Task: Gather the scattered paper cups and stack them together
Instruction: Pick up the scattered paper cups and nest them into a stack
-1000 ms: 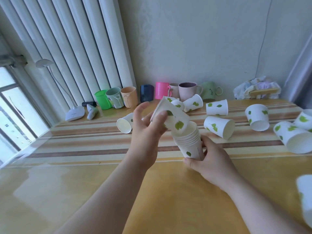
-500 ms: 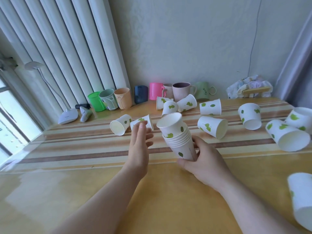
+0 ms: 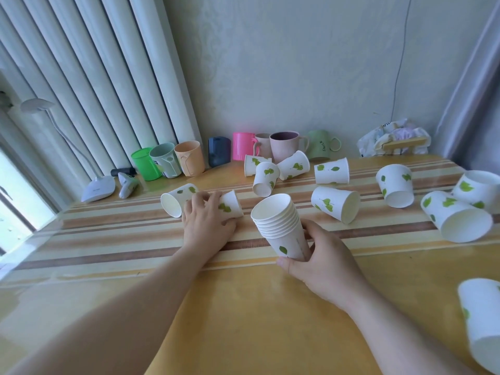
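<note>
A light, easily crushed white leaf-printed paper cup (image 3: 230,205), lying sideways, is being closed on around its wall by the left hand (image 3: 207,221), while the nested stack of matching paper cups (image 3: 281,226) is being gripped low by the right hand (image 3: 322,262).

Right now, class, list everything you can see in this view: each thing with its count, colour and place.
cup stack: one, white with green leaves, table centre
loose paper cups: eleven, white with green leaves, scattered over the table's middle, far side and right
mugs: eight, green, grey-green, peach, dark blue, pink, pale pink, mauve, light green, in a row by the wall
desk lamp: one, white, far left
small device: one, white, beside the lamp
crumpled bag: one, whitish, far right corner
table: one, yellow, with a striped band
left hand: grip on one lying cup
right hand: grip on the stack's base
</note>
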Tool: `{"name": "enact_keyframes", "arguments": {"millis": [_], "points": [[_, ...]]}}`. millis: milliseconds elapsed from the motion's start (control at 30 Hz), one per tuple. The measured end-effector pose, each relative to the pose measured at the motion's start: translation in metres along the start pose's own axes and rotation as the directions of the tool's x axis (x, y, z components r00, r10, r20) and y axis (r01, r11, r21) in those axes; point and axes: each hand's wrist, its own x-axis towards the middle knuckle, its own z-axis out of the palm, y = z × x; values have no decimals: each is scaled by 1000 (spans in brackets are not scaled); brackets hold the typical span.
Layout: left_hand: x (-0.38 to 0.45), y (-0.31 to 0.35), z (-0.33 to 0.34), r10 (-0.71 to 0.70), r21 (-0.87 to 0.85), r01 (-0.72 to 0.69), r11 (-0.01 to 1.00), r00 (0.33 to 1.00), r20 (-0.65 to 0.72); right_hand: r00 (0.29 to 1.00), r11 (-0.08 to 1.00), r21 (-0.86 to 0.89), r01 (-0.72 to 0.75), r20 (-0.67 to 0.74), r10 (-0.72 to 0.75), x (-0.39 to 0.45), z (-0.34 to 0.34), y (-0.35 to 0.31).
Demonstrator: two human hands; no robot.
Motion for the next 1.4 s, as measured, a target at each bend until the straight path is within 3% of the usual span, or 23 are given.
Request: {"name": "enact_keyframes", "arguments": {"millis": [200, 300, 367, 433, 533, 600, 767, 1033, 1133, 1200, 1267, 1333, 1400], "points": [[-21, -5, -4, 124, -60, -134, 989, 983, -138, 1000, 1000, 0, -3, 3, 3, -1, -1, -2], [-36, 5, -16, -16, -329, -21, 944, 994, -108, 1000, 1000, -3, -7, 4, 7, -1, -1, -3], [-43, 20, -32, -141, -655, 120, 746, 990, 22, 1000, 1000, 3, -13, 6, 13, -2, -1, -4], [-45, 33, -46, -168, -853, 164, 495, 982, 92, 1000, 1000, 1, -15, 7, 15, -2, -1, -3], [-43, 52, -62, -125, -954, 138, 264, 986, 108, 1000, 1000, -2, -7, 12, 7, -2, 0, -2], [-45, 65, -69, -53, -975, 122, 186, 992, 114, 1000, 1000, -5, -7, 13, 8, -2, -1, -3], [-60, 78, -65, 82, -956, 85, 280, 990, 112, 1000, 1000, 9, -13, 9, 13, -3, -3, -6], [-75, 61, -53, 103, -930, 137, 341, 978, 182, 1000, 1000, 5, -7, 10, 7, -2, -2, -4], [-71, 45, -52, -7, -929, 124, 349, 992, 129, 1000, 1000, -4, -14, 11, 15, -2, -2, -3], [-59, 29, -47, -211, -873, 146, 465, 976, 51, 1000, 1000, 0, -21, 16, 21, -2, -2, -3], [-47, 13, -42, -340, -703, 222, 676, 940, -30, 1000, 1000, 3, -20, 19, 20, -1, -2, -3], [-36, 1, -37, -349, -523, 269, 809, 935, -59, 1000, 1000, 12, -17, 17, 17, -2, -2, -4], [-23, -9, -32, -317, -392, 290, 873, 948, -4, 1000, 1000, 13, -14, 16, 14, -1, -1, -4]]}}
